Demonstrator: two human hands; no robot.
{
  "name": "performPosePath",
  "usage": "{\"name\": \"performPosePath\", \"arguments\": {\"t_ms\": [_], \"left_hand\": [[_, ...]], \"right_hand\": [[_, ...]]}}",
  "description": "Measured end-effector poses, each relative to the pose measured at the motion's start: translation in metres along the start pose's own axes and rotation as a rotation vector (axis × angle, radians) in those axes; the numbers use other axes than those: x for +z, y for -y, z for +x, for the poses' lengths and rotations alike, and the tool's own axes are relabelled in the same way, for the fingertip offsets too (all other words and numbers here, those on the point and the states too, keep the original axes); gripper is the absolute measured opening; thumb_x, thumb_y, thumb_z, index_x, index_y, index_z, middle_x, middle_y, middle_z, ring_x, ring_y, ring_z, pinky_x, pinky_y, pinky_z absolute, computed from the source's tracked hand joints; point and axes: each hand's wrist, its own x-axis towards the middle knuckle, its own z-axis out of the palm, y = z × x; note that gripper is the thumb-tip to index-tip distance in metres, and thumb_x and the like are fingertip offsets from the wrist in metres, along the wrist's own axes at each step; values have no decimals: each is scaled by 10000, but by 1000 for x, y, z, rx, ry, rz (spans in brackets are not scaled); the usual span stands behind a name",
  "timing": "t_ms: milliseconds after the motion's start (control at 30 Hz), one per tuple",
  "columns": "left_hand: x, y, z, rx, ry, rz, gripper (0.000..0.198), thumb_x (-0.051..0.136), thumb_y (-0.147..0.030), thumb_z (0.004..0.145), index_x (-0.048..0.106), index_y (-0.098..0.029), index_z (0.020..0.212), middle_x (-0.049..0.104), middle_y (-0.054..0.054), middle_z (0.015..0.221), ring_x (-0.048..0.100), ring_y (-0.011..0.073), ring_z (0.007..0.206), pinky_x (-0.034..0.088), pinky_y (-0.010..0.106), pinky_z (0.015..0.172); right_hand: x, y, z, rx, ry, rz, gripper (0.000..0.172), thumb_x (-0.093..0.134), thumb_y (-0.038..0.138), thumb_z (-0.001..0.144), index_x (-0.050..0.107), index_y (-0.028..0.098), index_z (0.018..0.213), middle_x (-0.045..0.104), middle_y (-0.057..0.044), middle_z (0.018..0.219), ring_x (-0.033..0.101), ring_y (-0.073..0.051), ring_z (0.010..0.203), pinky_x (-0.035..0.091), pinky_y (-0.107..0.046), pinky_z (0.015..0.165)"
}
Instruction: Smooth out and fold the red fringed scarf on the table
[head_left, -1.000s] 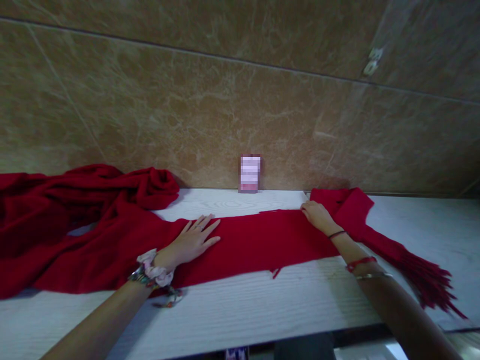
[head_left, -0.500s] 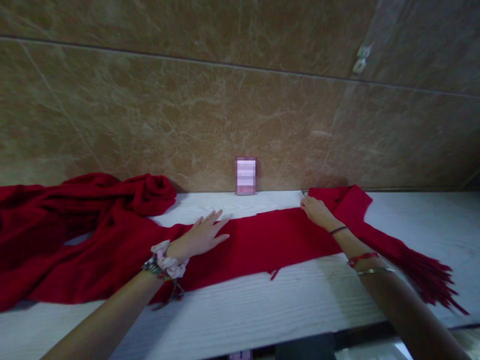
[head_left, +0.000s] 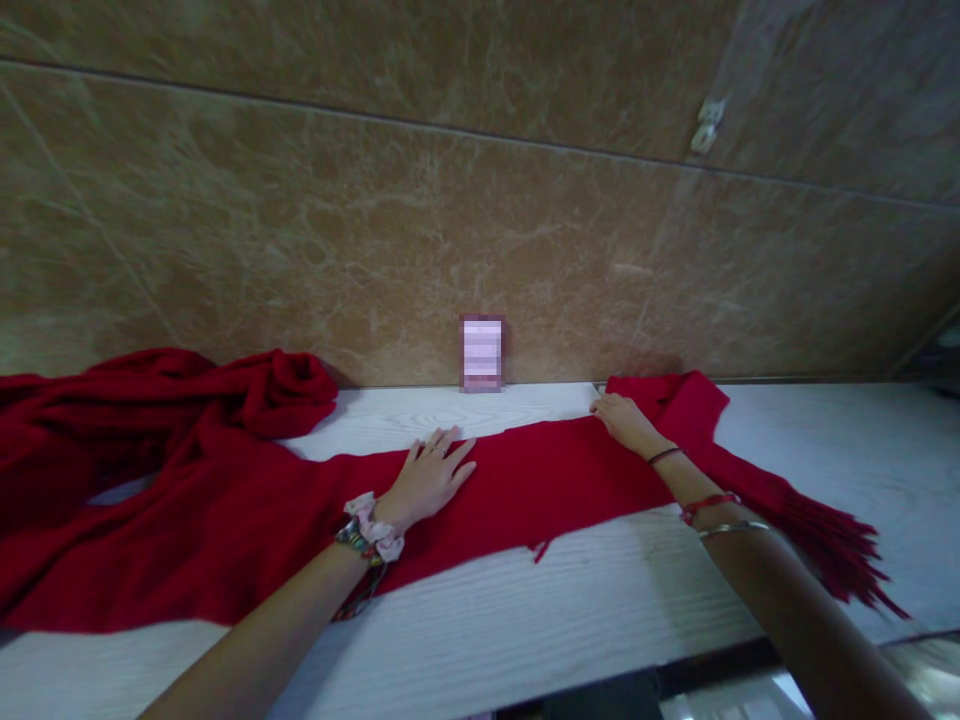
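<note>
A long red scarf (head_left: 540, 480) lies stretched across a white wood-grain table (head_left: 570, 610). My left hand (head_left: 431, 475) rests flat on the scarf's middle, fingers spread, palm down. My right hand (head_left: 624, 420) lies on the far edge of the scarf where the cloth folds back, fingers extended and pressing the fabric. Beyond that fold the scarf runs right to a fringed end (head_left: 840, 550). At the left the scarf bunches into a rumpled heap (head_left: 150, 450).
A marble-tiled wall (head_left: 450, 220) rises right behind the table. A small pink card or box (head_left: 481, 352) stands against it at the table's back edge. The table's front edge runs along the bottom of the view.
My left hand has slid right and away from me along the scarf, smoothing it. My right hand stays at the fold. The view has shifted slightly.
</note>
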Motion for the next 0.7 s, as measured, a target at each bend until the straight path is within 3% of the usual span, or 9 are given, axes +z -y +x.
{"name": "performPosePath", "arguments": {"t_ms": [333, 533, 633, 700], "left_hand": [[-2, -4, -2, -51, 5, 31, 480, 239, -430, 882, 324, -234, 1312, 251, 92, 1395, 197, 296, 1272, 211, 482, 989], [-4, -7, -3, -57, -51, 48, 476, 239, -417, 884, 339, -218, 1304, 243, 99, 1398, 182, 287, 1278, 207, 479, 994], [-6, -9, -5, 8, -126, 57, 450, 231, -364, 891, 340, -216, 1302, 208, 69, 1413, 141, 251, 1294, 159, 463, 1021], [-7, -10, -6, 74, -109, 32, 447, 222, -365, 894, 321, -234, 1310, 197, 39, 1418, 141, 232, 1296, 157, 449, 1027]], "right_hand": [[16, 5, -1, 58, -41, -5, 280, 307, 141, 874, 579, 86, 909, 580, -121, 914, 509, -188, 875, 370, -276, 785], [9, 8, -4, 96, -112, 7, 300, 305, 132, 864, 594, 84, 930, 559, -137, 982, 489, -203, 944, 368, -297, 851], [0, 21, -7, 41, -199, 80, 316, 303, 124, 854, 582, 101, 1002, 524, -131, 1093, 446, -200, 1052, 336, -317, 928], [-6, 36, -11, -51, -232, 195, 325, 316, 181, 862, 547, 121, 1081, 506, -114, 1155, 420, -192, 1110, 325, -344, 961]]}}
